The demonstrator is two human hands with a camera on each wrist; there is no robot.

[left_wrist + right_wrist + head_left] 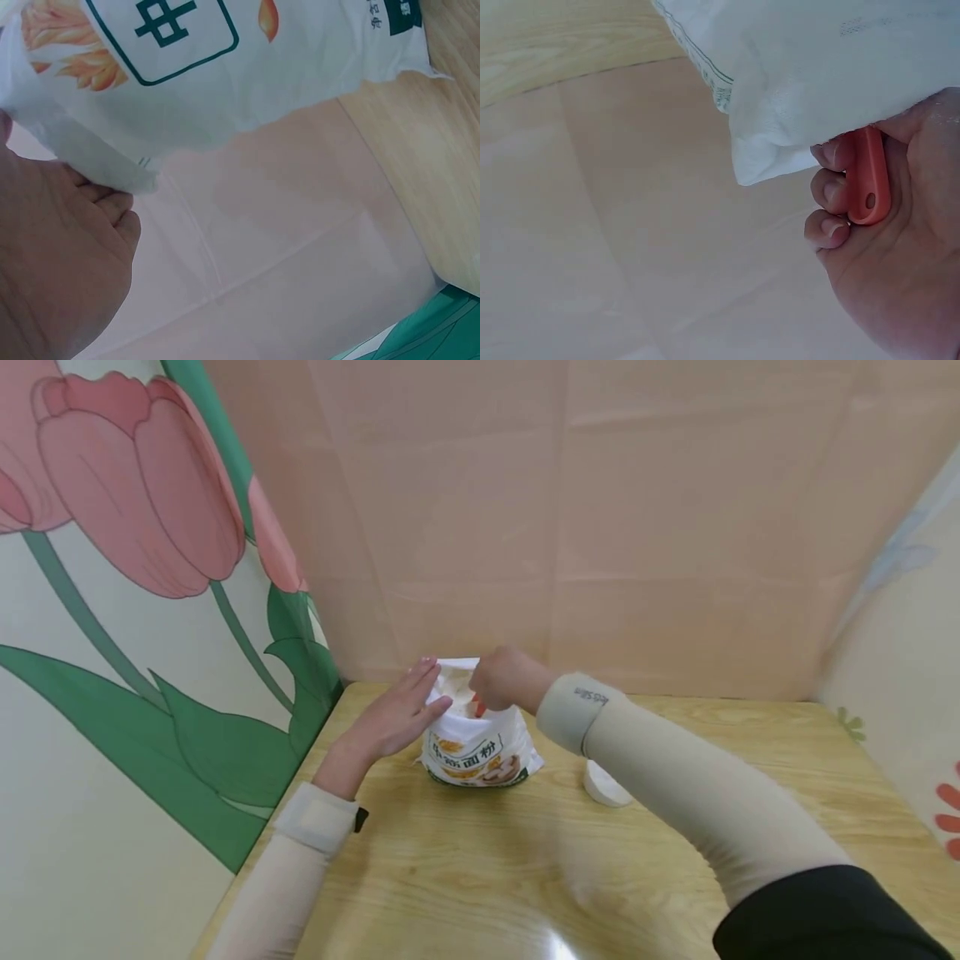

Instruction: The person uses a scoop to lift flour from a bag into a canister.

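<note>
A white flour bag [480, 752] with printed lettering stands upright on the wooden table, its top open and pale powder showing inside. My left hand [401, 714] is at the bag's left rim, thumb toward the front edge. In the left wrist view, that hand's fingers [120, 206] bend against the bag's edge [112, 161]. Over the mouth of the bag, my right hand [510, 678] grips an orange-red handle [868, 180] with a hole in its end. The other end of this tool is hidden in the bag.
A small white bowl [603, 785] sits to the right of the bag, partly covered by my right forearm. Behind the table [450, 860] hangs a pinkish sheet [600, 527]. A wall with painted tulips [142, 485] rises along the left side.
</note>
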